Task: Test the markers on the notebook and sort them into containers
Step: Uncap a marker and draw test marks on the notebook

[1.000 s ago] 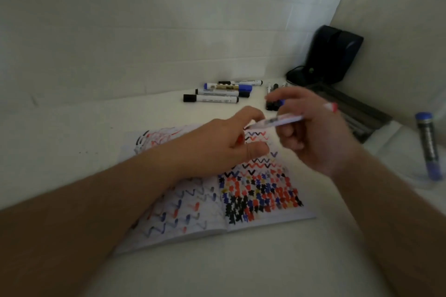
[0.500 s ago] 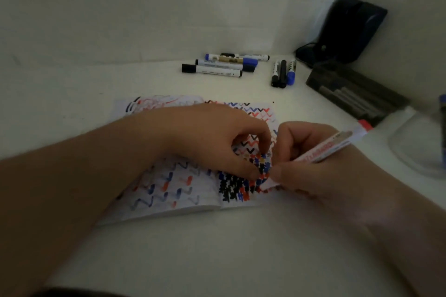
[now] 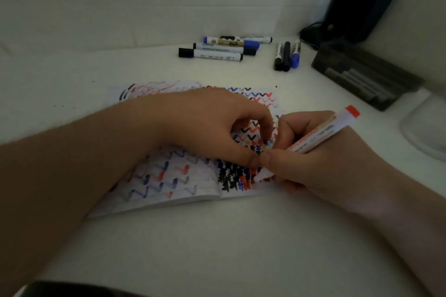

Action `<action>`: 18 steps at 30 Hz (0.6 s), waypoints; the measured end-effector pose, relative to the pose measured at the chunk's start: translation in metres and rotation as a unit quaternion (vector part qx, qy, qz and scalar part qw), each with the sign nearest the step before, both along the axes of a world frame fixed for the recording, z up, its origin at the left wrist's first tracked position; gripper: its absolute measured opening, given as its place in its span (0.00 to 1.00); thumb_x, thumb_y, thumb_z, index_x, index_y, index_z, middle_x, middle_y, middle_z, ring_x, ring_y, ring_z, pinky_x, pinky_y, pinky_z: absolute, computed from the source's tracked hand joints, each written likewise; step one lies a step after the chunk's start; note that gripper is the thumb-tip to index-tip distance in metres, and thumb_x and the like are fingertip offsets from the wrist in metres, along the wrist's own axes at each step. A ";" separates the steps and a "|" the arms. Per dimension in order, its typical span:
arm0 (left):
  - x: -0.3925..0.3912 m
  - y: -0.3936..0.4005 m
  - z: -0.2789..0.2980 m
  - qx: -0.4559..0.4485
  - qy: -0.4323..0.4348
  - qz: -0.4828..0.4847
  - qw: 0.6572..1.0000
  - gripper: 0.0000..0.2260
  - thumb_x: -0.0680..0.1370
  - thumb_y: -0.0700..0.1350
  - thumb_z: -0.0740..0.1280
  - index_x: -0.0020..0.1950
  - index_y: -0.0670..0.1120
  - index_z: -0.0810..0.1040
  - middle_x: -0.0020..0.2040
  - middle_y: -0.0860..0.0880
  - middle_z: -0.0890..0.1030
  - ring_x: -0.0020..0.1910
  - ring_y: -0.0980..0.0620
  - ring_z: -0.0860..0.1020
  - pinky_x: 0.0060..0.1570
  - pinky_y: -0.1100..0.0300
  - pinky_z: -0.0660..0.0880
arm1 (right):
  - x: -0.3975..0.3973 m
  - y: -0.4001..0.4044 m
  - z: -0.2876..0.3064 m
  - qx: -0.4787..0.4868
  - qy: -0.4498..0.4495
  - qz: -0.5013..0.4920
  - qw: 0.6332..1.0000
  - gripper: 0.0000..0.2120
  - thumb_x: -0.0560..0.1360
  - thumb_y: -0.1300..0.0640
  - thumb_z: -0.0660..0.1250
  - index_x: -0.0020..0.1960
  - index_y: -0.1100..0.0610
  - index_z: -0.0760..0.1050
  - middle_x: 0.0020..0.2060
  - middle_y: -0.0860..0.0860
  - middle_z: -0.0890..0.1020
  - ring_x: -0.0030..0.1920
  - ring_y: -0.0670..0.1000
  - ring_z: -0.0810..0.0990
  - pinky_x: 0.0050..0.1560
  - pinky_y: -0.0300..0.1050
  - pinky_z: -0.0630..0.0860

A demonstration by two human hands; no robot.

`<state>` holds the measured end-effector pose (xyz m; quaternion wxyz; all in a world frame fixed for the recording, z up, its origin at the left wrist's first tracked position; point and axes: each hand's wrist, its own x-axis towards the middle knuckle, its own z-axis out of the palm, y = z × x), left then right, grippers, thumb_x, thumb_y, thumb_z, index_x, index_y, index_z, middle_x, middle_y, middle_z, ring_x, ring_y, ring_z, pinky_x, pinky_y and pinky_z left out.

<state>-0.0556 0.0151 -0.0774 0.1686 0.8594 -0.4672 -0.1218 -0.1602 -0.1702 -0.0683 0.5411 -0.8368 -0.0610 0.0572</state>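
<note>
red marker (image 3: 323, 131) | right hand (image 3: 313, 159) grips it, now lowered onto notebook (image 3: 169, 183) | left hand (image 3: 212, 128) curled, steadying page, contents unseen | test stroke starting

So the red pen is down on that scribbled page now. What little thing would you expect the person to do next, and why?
Probably draw a short stroke. The right hand grips the red marker with its lower end, hidden behind the thumb, down at the notebook, while the left hand rests on the page. No fresh mark can be made out there, so a test line seems due before sorting.
</note>
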 end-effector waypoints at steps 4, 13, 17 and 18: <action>0.000 0.000 -0.001 0.000 -0.001 0.001 1.000 0.14 0.69 0.74 0.66 0.51 0.73 0.70 0.42 0.57 0.78 0.43 0.59 0.77 0.46 0.51 0.77 | -0.001 0.001 -0.002 -0.032 -0.021 -0.009 0.999 0.14 0.70 0.66 0.75 0.33 0.67 0.71 0.28 0.61 0.82 0.24 0.55 0.79 0.25 0.40 0.77; 0.000 0.000 0.000 -0.006 -0.002 0.003 1.000 0.15 0.72 0.70 0.70 0.55 0.70 0.73 0.41 0.56 0.78 0.42 0.60 0.77 0.44 0.54 0.75 | -0.002 -0.001 -0.002 -0.025 -0.010 0.005 1.000 0.14 0.71 0.66 0.75 0.34 0.70 0.72 0.27 0.61 0.82 0.23 0.52 0.79 0.24 0.41 0.76; 0.000 0.000 0.000 -0.005 -0.004 0.004 1.000 0.14 0.72 0.70 0.71 0.53 0.71 0.72 0.41 0.56 0.77 0.41 0.60 0.76 0.42 0.56 0.74 | -0.001 0.000 -0.003 -0.035 -0.020 0.001 0.999 0.15 0.71 0.66 0.75 0.32 0.67 0.70 0.27 0.62 0.80 0.24 0.54 0.78 0.24 0.41 0.75; -0.001 0.000 0.000 -0.007 -0.005 0.003 1.000 0.14 0.72 0.70 0.71 0.53 0.71 0.72 0.41 0.56 0.77 0.41 0.60 0.76 0.43 0.55 0.74 | -0.001 0.000 -0.003 -0.029 -0.020 0.000 0.999 0.16 0.71 0.66 0.75 0.32 0.68 0.70 0.27 0.63 0.79 0.24 0.54 0.77 0.24 0.40 0.75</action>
